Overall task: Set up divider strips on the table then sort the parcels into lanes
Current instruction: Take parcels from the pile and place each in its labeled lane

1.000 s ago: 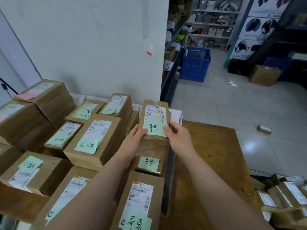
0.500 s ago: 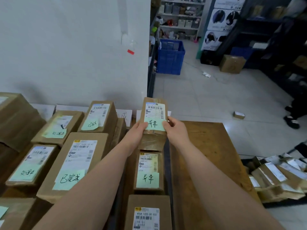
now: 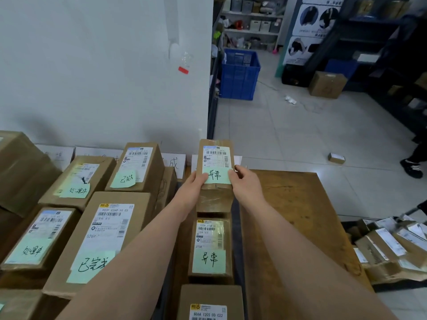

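Head view, parcel (image 3: 216,158) gripped between left hand (image 3: 191,192), right hand (image 3: 246,188)

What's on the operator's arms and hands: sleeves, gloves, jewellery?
Nothing worn in view. The left hand and right hand are bare, with no gloves, rings or watch showing. The left forearm and right forearm are sleeveless to the frame edge.

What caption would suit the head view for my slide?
The left hand and right hand grip a green-noted parcel at the far end of a parcel row on the wooden table.
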A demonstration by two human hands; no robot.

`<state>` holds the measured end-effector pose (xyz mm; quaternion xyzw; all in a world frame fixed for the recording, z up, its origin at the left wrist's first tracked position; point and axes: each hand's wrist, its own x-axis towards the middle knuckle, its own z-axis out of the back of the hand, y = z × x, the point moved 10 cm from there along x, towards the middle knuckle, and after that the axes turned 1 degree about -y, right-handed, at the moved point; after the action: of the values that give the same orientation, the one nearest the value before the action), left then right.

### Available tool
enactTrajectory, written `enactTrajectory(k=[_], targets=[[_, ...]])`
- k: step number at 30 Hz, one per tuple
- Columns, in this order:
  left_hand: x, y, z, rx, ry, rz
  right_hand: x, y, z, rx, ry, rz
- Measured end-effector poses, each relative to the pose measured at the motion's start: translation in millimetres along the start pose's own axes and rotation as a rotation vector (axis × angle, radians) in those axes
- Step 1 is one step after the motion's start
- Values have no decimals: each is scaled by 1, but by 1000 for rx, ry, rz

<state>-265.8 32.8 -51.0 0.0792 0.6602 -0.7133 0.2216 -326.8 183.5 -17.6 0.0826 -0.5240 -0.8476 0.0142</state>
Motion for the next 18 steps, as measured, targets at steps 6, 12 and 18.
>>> enactTrajectory(k=[6,12,18], targets=[[-2,-3,5,-23,-20,-7,-2,2,1,-21,-13,1],[-3,-5,11,-5,-41,-32,-6,10,-1,1,-12,18],[-3,-3,16,24,-60,-30,-8,14,-2,-16,-11,31]])
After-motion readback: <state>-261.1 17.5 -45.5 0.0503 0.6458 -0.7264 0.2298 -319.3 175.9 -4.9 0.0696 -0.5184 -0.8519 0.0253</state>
